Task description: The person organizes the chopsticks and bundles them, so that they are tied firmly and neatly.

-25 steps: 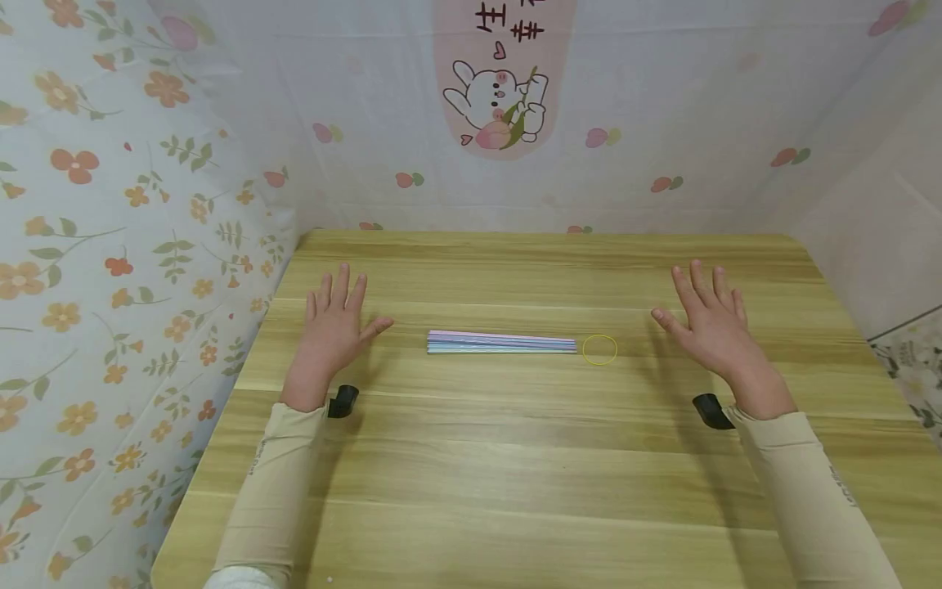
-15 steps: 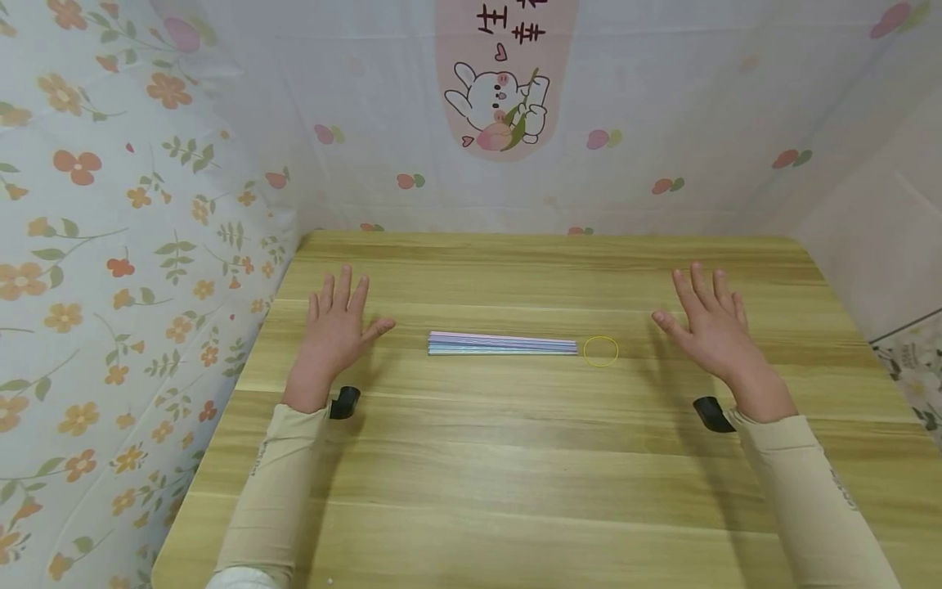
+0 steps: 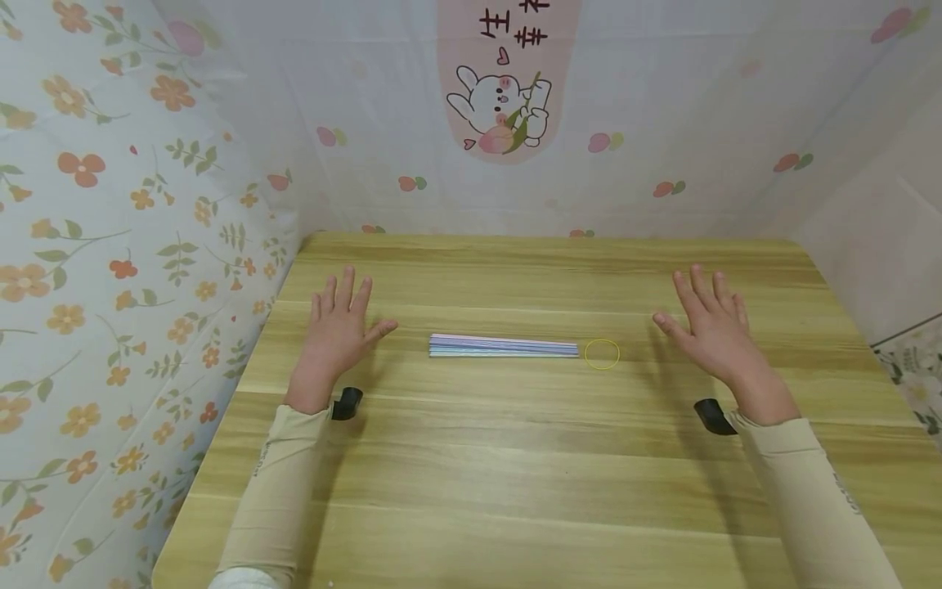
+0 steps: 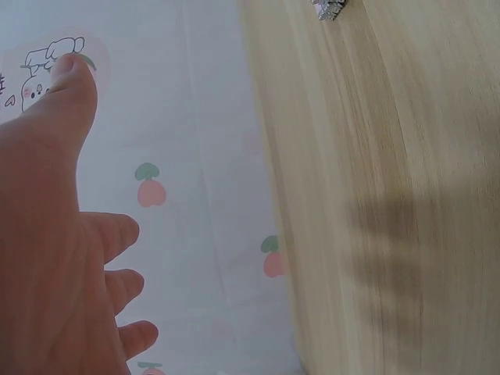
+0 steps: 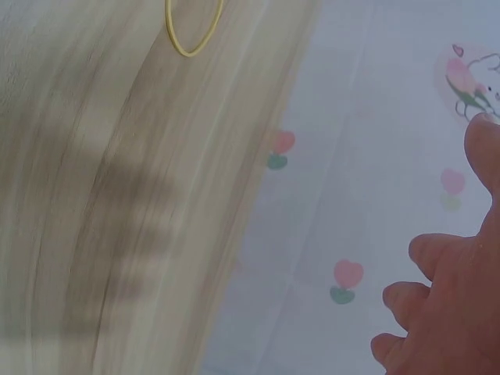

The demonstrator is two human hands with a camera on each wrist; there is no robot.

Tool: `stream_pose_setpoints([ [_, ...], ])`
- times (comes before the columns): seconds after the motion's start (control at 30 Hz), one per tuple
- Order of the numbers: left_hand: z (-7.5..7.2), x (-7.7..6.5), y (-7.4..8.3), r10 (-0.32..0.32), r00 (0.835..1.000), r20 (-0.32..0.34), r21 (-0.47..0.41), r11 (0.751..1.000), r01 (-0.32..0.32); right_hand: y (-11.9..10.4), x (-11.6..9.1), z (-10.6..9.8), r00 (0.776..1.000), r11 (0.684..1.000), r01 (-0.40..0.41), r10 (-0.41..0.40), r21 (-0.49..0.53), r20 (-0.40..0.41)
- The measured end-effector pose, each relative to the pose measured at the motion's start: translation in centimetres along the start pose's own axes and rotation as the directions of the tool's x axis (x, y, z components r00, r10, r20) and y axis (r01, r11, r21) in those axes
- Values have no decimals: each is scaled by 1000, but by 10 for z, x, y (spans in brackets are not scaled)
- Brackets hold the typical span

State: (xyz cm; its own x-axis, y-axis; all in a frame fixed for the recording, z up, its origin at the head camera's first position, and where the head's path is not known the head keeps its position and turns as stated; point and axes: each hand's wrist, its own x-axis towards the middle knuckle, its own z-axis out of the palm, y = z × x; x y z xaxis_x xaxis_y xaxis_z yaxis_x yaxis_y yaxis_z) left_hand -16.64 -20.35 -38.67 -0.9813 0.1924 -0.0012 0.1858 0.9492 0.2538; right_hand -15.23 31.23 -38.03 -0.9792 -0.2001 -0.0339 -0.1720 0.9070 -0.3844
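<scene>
A flat bundle of thin pastel sticks, pink, purple, blue and pale green, lies crosswise on the wooden table; what they are made of cannot be told. Just off its right end lies a thin yellow rubber band, whose loop also shows at the top of the right wrist view. To the left of the sticks is my left hand, fingers spread, holding nothing. My right hand is beyond the band on the right, its fingers likewise spread and bare. Neither hand touches the sticks or the band. In the left wrist view only a shiny stick end shows.
The wooden table has rounded far corners. Behind it hangs a white cloth with a rabbit print, and a floral cloth hangs along the left. Black wrist pieces stick out inward from both sleeves.
The whole head view has shifted down very slightly. Hands, sticks and band keep their places relative to each other.
</scene>
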Motion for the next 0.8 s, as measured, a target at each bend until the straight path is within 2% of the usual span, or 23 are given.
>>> stream_pose_setpoints([
  [0.8, 9, 4, 7, 30, 999, -23, 31, 999, -30, -12, 7, 13, 996, 996, 87, -86, 13, -26],
])
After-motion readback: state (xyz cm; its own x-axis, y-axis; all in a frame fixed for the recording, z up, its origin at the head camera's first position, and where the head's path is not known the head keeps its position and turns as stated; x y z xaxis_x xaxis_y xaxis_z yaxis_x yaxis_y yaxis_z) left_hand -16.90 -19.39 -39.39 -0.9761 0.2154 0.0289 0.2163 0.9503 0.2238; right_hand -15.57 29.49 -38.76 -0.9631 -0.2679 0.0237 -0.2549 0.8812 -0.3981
